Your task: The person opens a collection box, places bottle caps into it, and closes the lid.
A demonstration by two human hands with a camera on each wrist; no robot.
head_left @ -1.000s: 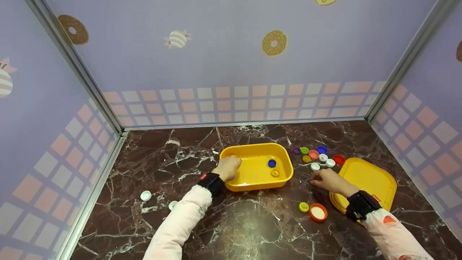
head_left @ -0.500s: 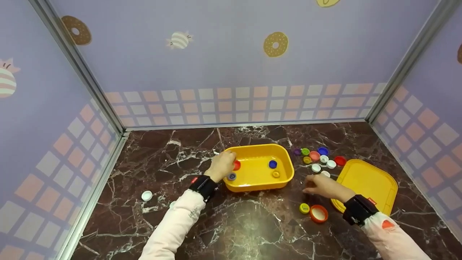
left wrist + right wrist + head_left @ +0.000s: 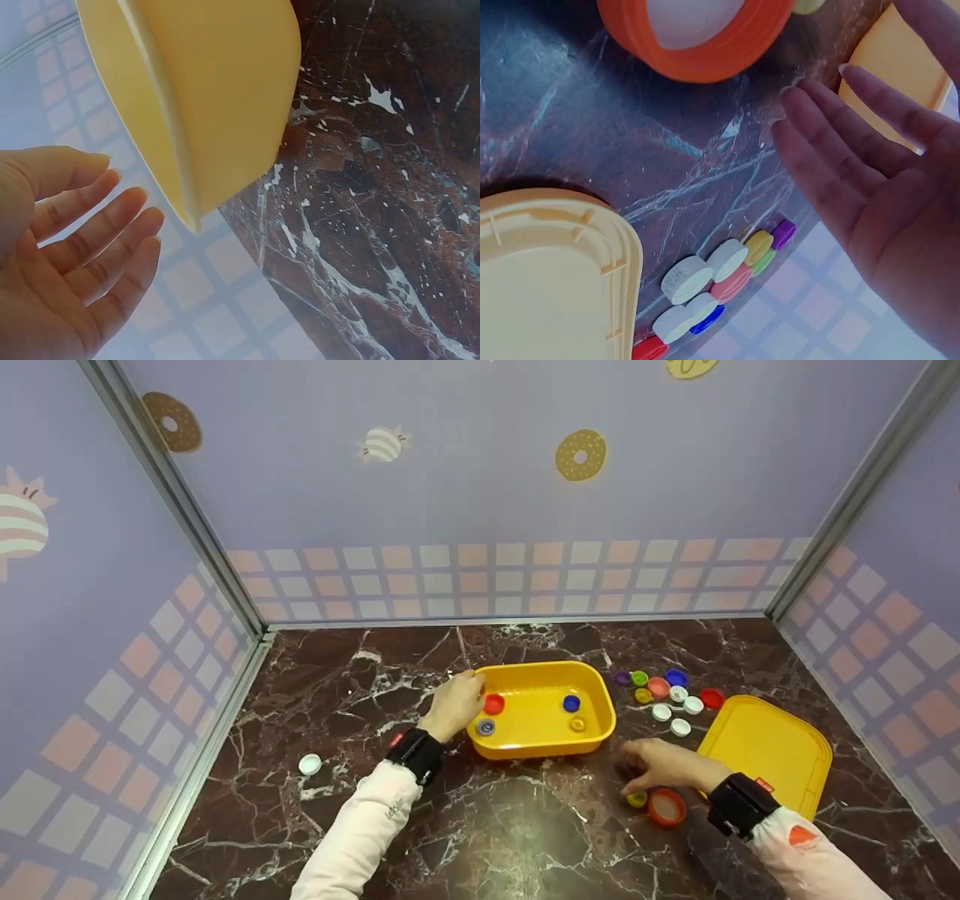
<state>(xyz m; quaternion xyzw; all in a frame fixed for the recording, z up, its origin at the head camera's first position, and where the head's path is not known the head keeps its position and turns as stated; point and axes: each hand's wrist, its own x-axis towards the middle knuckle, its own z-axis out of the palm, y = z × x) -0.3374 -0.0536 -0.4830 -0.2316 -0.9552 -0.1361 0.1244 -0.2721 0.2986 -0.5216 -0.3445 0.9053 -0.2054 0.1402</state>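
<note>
My left hand [image 3: 454, 706] is at the left rim of a yellow plastic box [image 3: 544, 750]. In the left wrist view its fingers [image 3: 112, 217] are loosely bent, with nothing between them and a gap to the box. Inside the box lie a red cap [image 3: 493, 704], a grey cap [image 3: 486, 727], a blue cap [image 3: 571, 703] and a yellow cap [image 3: 578, 724]. My right hand [image 3: 664, 763] reaches over a yellow-green cap [image 3: 637, 800], partly hiding it; its fingers are fairly straight in the right wrist view. An orange-red ring-shaped lid [image 3: 667, 808] lies beside that cap.
Several coloured and white caps [image 3: 661, 712] are grouped right of the box. A yellow box lid [image 3: 772, 750] lies flat at the right. One white cap [image 3: 310, 765] sits on the marbled table [image 3: 517, 840] at the left. Patterned walls [image 3: 480, 510] surround the table.
My left hand has drawn back from inside the box to its left rim, uncovering the red and grey caps. My right hand has moved nearer, from the white caps to the yellow-green cap.
</note>
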